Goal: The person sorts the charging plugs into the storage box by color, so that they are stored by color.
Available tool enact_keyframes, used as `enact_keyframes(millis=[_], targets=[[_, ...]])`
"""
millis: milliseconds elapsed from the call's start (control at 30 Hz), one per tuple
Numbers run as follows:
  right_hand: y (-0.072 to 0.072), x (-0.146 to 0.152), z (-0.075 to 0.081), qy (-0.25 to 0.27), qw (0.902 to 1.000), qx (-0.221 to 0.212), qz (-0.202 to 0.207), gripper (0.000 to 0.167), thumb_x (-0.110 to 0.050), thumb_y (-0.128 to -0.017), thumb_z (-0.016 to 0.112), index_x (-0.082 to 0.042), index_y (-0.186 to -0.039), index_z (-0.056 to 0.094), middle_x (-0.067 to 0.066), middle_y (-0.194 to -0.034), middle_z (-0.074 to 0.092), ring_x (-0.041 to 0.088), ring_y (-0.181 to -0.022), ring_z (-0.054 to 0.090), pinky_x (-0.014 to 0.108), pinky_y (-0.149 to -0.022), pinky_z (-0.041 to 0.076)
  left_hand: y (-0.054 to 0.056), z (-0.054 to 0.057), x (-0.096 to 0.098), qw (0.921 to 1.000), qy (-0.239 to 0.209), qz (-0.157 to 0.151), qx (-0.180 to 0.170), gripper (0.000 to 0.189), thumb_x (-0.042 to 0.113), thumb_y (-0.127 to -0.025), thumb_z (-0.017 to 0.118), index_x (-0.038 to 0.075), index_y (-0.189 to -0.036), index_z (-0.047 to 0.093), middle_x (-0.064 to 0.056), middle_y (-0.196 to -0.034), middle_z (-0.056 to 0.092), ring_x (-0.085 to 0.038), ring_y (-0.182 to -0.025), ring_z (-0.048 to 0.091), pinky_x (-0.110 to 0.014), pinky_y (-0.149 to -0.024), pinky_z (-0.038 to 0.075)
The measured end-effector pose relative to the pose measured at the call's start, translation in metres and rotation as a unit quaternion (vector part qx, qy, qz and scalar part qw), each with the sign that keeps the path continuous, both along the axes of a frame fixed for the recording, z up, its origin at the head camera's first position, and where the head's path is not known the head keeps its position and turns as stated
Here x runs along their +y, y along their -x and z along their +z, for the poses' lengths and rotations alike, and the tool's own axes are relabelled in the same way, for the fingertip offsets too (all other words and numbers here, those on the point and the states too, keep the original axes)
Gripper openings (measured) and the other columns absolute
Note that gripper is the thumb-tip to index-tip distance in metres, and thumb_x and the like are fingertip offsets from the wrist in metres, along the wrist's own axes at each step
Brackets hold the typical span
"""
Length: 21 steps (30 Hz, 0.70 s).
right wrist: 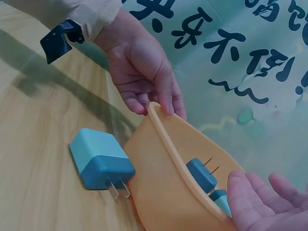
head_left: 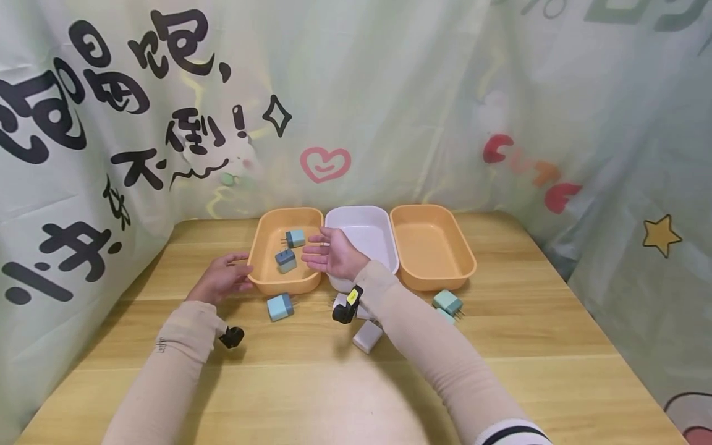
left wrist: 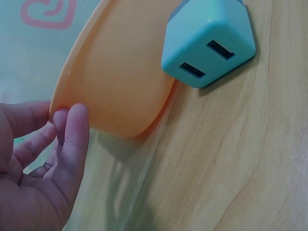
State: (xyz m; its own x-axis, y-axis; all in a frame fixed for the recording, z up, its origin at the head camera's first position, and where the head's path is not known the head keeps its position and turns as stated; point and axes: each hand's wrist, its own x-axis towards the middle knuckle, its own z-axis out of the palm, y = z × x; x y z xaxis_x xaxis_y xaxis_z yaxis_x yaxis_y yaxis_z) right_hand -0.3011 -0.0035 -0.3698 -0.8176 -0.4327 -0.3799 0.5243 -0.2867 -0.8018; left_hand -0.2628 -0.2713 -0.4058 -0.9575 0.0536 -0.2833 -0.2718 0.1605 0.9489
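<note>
My left hand (head_left: 222, 278) pinches the left rim of the left orange tray (head_left: 286, 286) between thumb and fingers, as the left wrist view (left wrist: 48, 178) also shows. Over the border of that tray and the white tray (head_left: 369, 228) is my right hand (head_left: 336, 254), fingers extended, nothing held. Inside the orange tray lie two blue plug chargers, one charger (head_left: 296, 238) behind the other charger (head_left: 286, 260). Another blue charger (head_left: 280, 307) rests on the wood just in front; its two prongs show in the right wrist view and its two USB slots in the left wrist view.
White chargers (head_left: 368, 337) lie on the table (head_left: 267, 395) below my right wrist, partly hidden. Green chargers (head_left: 447, 301) lie before the right orange tray (head_left: 431, 247), partly behind my forearm. A printed curtain (head_left: 400, 123) hangs behind and at the sides.
</note>
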Motion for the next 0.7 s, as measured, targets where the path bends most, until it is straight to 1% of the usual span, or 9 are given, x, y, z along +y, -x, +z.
enact_keyframes(millis=[67,300,433,467,700], targets=[[-0.001,0.0,0.0,-0.003,1.0,0.004,0.006,0.057,-0.039,-0.104,0.033,0.0,-0.146,0.035,0.025,-0.146,0.038,0.038,-0.129,0.045,0.044,-0.107,0.04,-0.001,0.0,0.0,1.0,-0.001,-0.004,0.005,0.057,0.008,-0.1,0.052,-0.004,-0.149,0.026,-0.025,-0.117,0.057,-0.013,-0.08,0.065,-0.028,-0.077,0.058],[-0.005,0.0,-0.002,-0.013,0.9994,0.019,0.025,0.056,-0.038,-0.104,0.032,0.001,-0.144,0.038,0.026,-0.145,0.04,0.038,-0.129,0.044,0.046,-0.11,0.036,0.002,0.002,-0.002,1.0,0.002,0.0,0.0,0.056,0.008,-0.1,0.05,-0.004,-0.149,0.026,-0.027,-0.124,0.05,-0.013,-0.082,0.063,-0.029,-0.079,0.058],[-0.008,0.001,-0.004,-0.023,0.9992,0.019,0.028,0.055,-0.038,-0.104,0.032,0.001,-0.14,0.043,0.025,-0.144,0.042,0.038,-0.128,0.046,0.046,-0.108,0.038,0.002,0.002,-0.001,0.9999,0.011,-0.002,0.0,0.054,0.007,-0.101,0.048,-0.005,-0.149,0.027,-0.03,-0.128,0.047,-0.015,-0.084,0.063,-0.03,-0.079,0.058],[-0.009,0.001,-0.005,-0.022,0.999,0.019,0.033,0.055,-0.038,-0.104,0.032,0.001,-0.141,0.042,0.025,-0.144,0.042,0.038,-0.129,0.045,0.045,-0.108,0.038,0.003,0.002,-0.001,0.9999,0.012,-0.001,-0.001,0.054,0.007,-0.101,0.048,-0.005,-0.149,0.027,-0.03,-0.129,0.047,-0.015,-0.085,0.063,-0.029,-0.079,0.058],[-0.018,0.003,-0.008,-0.03,0.9976,0.027,0.057,0.054,-0.038,-0.104,0.032,0.002,-0.137,0.045,0.026,-0.143,0.043,0.04,-0.129,0.044,0.044,-0.104,0.042,0.001,0.002,0.001,0.9999,0.016,-0.002,-0.007,0.054,0.007,-0.1,0.048,-0.005,-0.149,0.028,-0.03,-0.127,0.049,-0.015,-0.083,0.063,-0.028,-0.076,0.058]])
